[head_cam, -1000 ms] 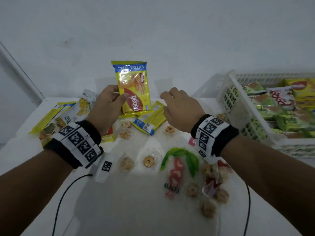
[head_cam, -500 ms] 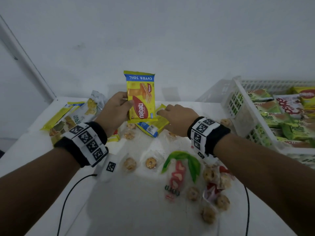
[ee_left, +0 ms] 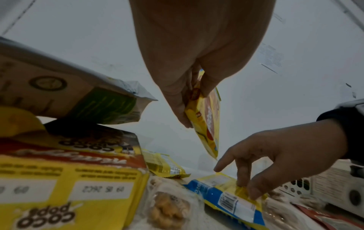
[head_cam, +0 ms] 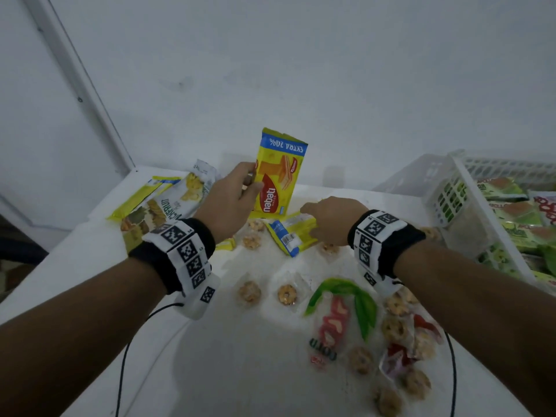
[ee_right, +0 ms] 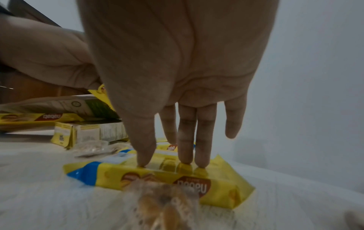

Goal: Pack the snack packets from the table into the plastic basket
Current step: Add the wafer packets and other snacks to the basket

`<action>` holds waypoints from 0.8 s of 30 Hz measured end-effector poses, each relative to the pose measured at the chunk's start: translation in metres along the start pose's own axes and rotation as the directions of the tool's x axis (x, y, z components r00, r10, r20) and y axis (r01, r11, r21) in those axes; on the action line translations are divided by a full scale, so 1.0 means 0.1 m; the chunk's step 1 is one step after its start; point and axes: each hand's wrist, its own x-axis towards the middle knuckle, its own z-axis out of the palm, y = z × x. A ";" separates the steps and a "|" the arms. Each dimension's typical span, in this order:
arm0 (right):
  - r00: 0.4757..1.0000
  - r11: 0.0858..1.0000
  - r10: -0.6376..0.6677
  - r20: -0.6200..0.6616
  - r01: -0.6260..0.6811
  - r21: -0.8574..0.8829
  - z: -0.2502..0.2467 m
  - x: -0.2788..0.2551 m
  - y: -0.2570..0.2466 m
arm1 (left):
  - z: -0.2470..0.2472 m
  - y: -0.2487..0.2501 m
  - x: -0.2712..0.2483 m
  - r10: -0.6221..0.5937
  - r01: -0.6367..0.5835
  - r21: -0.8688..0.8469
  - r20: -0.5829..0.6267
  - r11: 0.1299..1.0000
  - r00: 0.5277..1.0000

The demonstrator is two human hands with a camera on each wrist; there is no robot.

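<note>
My left hand (head_cam: 252, 179) grips a yellow Nabati wafer packet (head_cam: 278, 179) and holds it upright above the back of the table, thumb on its front. The left wrist view shows this packet (ee_left: 208, 124) pinched between thumb and fingers. A second yellow and blue Nabati packet (head_cam: 288, 236) lies flat on the table. My right hand (head_cam: 328, 218) reaches down on it, and the right wrist view shows thumb and fingertips (ee_right: 185, 160) touching the top of that packet (ee_right: 222, 191). The white plastic basket (head_cam: 451, 188) stands at the right, with several green and red packets inside.
At the left lie a fruit chips bag (head_cam: 168, 206), more yellow packets (head_cam: 135, 200) and a Coco Pops box (ee_left: 69, 179). Small clear-wrapped cookies (head_cam: 249, 291) and a clear bag with green and red print (head_cam: 340, 308) are scattered in front. A white wall closes the back.
My right hand has come down from above the table onto the flat yellow packet. My left hand keeps hold of the upright packet.
</note>
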 end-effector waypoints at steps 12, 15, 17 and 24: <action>0.971 0.981 -0.157 0.179 0.134 0.138 -0.03 0.24 0.02 | -0.07 -0.03 0.02 -0.080 0.082 -0.136 0.018 0.987 0.997; 0.975 0.990 -0.133 0.176 0.123 0.066 -0.08 0.26 -0.02 | -0.09 -0.03 0.03 -0.090 0.091 -0.146 0.011 0.985 0.996; 0.983 0.995 -0.103 0.149 0.104 -0.002 -0.13 0.25 -0.03 | -0.11 -0.04 0.03 -0.094 0.095 -0.149 0.009 0.984 0.995; 0.998 0.983 -0.050 -0.035 0.056 0.176 -0.17 0.17 0.07 | -0.14 -0.11 0.04 -0.128 0.129 -0.206 0.018 0.970 0.992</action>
